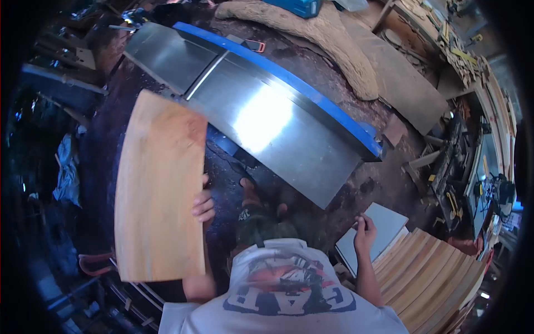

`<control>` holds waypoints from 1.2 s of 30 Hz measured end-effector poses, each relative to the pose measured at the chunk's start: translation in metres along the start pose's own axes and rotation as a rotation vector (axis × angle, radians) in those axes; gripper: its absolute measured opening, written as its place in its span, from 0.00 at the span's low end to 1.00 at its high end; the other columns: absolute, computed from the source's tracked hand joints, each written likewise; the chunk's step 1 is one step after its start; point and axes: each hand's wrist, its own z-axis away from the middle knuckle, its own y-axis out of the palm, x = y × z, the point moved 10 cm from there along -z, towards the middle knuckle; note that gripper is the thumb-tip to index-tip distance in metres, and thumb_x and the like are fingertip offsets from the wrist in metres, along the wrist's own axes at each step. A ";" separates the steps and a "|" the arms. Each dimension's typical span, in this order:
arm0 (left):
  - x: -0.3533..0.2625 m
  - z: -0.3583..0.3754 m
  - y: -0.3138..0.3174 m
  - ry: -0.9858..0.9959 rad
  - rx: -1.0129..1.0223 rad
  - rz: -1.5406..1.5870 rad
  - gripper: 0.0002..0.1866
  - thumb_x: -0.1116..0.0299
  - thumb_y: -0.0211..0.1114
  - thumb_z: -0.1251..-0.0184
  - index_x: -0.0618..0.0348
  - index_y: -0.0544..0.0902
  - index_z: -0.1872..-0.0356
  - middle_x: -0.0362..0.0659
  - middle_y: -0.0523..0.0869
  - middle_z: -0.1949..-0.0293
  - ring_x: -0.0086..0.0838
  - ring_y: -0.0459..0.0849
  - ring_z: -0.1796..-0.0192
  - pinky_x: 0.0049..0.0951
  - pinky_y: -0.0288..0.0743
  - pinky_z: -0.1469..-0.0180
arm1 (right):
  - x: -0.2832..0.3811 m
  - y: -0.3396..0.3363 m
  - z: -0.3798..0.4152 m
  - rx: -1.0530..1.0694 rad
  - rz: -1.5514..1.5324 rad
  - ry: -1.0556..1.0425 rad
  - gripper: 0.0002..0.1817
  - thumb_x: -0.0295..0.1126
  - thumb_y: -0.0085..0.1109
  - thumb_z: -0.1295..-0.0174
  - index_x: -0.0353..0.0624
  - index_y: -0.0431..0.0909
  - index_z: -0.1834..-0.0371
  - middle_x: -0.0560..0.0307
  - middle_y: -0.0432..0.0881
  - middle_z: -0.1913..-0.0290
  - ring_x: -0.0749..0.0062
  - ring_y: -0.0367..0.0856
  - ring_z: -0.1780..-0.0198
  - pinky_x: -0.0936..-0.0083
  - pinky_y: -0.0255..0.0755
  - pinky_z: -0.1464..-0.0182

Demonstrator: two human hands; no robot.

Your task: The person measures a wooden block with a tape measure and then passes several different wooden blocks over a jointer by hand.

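Note:
A broad, pale wooden board (pixel 158 195) stands raised on the left side of the head view, its upper end overlapping the edge of a long metal jointer (pixel 311 161). My left hand (pixel 204 207) is closed on the board's right edge, fingers wrapped over it and the palm hidden behind. My right hand (pixel 364 229) hangs by my right side with fingers loosely bent and nothing visible in them. It is nearest to a whitish flat panel (pixel 384 222), overlapping its left part in this view. A blue fence (pixel 300 83) runs along the jointer's far side.
Stacked wooden boards (pixel 431 273) lie at the lower right, close to my right arm. Beyond the jointer are a thick curved piece of wood (pixel 334 47) and a brown sheet (pixel 411 92). Scraps and tools crowd the right side. Metal bars (pixel 136 300) stand at lower left.

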 end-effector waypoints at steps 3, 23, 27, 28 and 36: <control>-0.010 0.017 -0.008 0.036 -0.059 -0.026 0.36 0.48 0.45 0.12 0.60 0.56 0.14 0.46 0.76 0.56 0.34 0.77 0.57 0.41 0.73 0.50 | -0.064 -0.021 0.033 -0.010 -0.011 0.362 0.18 0.37 0.58 0.19 0.30 0.84 0.43 0.49 0.90 0.60 0.71 0.87 0.68 0.74 0.81 0.63; -0.040 -0.063 -0.091 0.455 -0.796 -0.844 0.39 0.40 0.45 0.12 0.63 0.61 0.16 0.58 0.68 0.18 0.49 0.73 0.21 0.43 0.64 0.18 | 0.178 0.091 0.045 0.348 -0.627 -0.016 0.45 0.54 0.66 0.25 0.36 0.60 0.16 0.41 0.81 0.32 0.61 0.84 0.38 0.63 0.78 0.35; 0.023 -0.074 -0.130 0.464 -1.104 -1.008 0.42 0.39 0.48 0.12 0.74 0.65 0.21 0.57 0.77 0.26 0.44 0.79 0.28 0.42 0.70 0.24 | 0.236 0.116 0.039 0.410 -0.664 -0.148 0.56 0.49 0.69 0.26 0.37 0.40 0.10 0.39 0.70 0.22 0.54 0.76 0.26 0.58 0.73 0.27; 0.037 -0.076 -0.139 0.490 -1.071 -1.006 0.42 0.40 0.47 0.11 0.75 0.64 0.21 0.58 0.79 0.28 0.43 0.79 0.29 0.40 0.71 0.25 | 0.216 0.114 0.036 0.289 -0.587 -0.030 0.55 0.43 0.68 0.25 0.37 0.37 0.10 0.39 0.70 0.22 0.54 0.75 0.25 0.58 0.72 0.26; 0.087 -0.101 -0.148 0.167 -0.917 -1.757 0.38 0.48 0.66 0.21 0.75 0.69 0.28 0.68 0.81 0.36 0.55 0.78 0.30 0.48 0.69 0.25 | 0.163 0.084 -0.026 0.137 -0.356 0.054 0.38 0.32 0.61 0.22 0.29 0.58 0.15 0.40 0.79 0.27 0.61 0.79 0.29 0.67 0.73 0.28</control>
